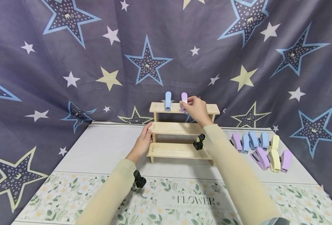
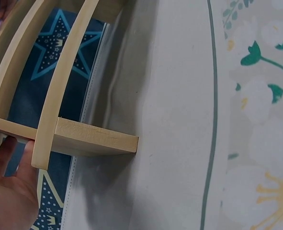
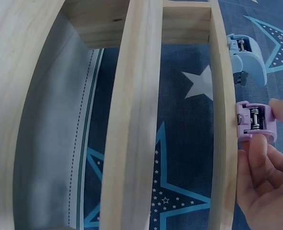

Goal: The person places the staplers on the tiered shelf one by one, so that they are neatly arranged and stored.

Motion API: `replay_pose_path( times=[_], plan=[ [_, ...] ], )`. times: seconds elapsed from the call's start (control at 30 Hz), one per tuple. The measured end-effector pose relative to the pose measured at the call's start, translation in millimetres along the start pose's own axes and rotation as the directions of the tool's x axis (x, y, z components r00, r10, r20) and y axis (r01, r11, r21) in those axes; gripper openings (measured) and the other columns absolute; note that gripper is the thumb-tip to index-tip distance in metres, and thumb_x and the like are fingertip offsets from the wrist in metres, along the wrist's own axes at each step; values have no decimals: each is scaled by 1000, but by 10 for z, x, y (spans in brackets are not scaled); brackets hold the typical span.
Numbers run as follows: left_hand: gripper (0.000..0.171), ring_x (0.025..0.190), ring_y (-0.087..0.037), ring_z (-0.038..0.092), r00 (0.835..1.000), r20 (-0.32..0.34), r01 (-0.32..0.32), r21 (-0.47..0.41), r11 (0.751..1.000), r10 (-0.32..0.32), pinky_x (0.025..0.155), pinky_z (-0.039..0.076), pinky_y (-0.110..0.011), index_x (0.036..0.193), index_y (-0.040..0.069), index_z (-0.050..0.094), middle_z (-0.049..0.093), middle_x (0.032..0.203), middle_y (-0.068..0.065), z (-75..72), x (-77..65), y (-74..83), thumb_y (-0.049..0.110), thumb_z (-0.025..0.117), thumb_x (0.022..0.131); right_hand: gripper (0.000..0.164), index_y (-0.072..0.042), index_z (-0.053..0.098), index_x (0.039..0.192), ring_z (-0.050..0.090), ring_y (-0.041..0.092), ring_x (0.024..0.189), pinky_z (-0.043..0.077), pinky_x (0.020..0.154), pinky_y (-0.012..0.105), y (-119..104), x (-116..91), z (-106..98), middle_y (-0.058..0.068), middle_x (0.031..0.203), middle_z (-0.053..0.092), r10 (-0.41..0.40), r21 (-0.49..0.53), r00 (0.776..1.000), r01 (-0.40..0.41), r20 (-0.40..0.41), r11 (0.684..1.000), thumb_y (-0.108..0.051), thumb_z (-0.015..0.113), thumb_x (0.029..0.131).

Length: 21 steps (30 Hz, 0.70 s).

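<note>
A three-tier wooden display rack (image 1: 180,128) stands at the back of the table. On its top shelf a light blue stapler (image 1: 168,100) is upright. To its right stands a purple stapler (image 1: 184,99), which my right hand (image 1: 197,109) pinches between thumb and fingers. The right wrist view shows the purple stapler (image 3: 256,122) against the top board, beside the blue stapler (image 3: 246,55). My left hand (image 1: 143,140) holds the rack's left side by the middle shelf. In the left wrist view, fingertips of the left hand (image 2: 12,191) go partly behind the side piece.
Several purple, blue and yellow staplers (image 1: 263,151) stand in two rows on the table's right side. A floral mat printed FLOWER (image 1: 195,200) covers the front. Behind the rack hangs a dark star-patterned cloth (image 1: 177,72).
</note>
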<state>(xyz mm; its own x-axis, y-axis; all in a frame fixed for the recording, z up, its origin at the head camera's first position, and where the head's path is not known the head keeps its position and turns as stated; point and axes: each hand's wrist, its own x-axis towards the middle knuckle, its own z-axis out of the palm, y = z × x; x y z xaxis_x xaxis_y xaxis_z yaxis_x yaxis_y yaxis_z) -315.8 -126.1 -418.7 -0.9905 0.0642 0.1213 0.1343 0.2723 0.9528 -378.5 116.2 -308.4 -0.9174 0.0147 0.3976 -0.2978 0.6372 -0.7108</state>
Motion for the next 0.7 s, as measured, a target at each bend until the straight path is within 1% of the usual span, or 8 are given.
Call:
replay_pose_path(
  times=[0.13,0.27,0.43,0.7],
  plan=[
    [47,138,-36,42,1000,-3,3,2,1000,-3,111,41,-47,159,23,27,33,159,-17,-5,4,6,26,27,112,49,2,64,116,65,23,89,55,77,35,-17,19,19,12,97,70,11,-29,1000,-11,5,1000,-41,69,94],
    [47,137,-37,43,1000,-7,-5,1,1000,5,111,41,-48,159,22,27,34,158,-18,-7,5,7,26,27,112,49,1,63,117,64,23,89,54,77,36,-28,30,29,11,97,68,30,-36,1000,-30,6,999,-43,68,95],
    [48,138,-37,42,1000,12,-8,-17,1000,8,112,41,-47,159,21,25,33,158,-18,-1,-7,7,26,26,112,51,1,62,119,63,25,90,55,78,38,-30,10,27,11,99,67,50,-35,998,-49,24,998,-45,66,96],
    [48,138,-35,43,1000,15,-11,-13,1000,11,112,40,-46,160,22,24,33,158,-18,7,1,-7,27,25,112,52,1,62,122,64,25,94,55,81,39,-44,-5,32,11,103,67,50,-42,999,-49,17,998,-45,64,98]
  ],
)
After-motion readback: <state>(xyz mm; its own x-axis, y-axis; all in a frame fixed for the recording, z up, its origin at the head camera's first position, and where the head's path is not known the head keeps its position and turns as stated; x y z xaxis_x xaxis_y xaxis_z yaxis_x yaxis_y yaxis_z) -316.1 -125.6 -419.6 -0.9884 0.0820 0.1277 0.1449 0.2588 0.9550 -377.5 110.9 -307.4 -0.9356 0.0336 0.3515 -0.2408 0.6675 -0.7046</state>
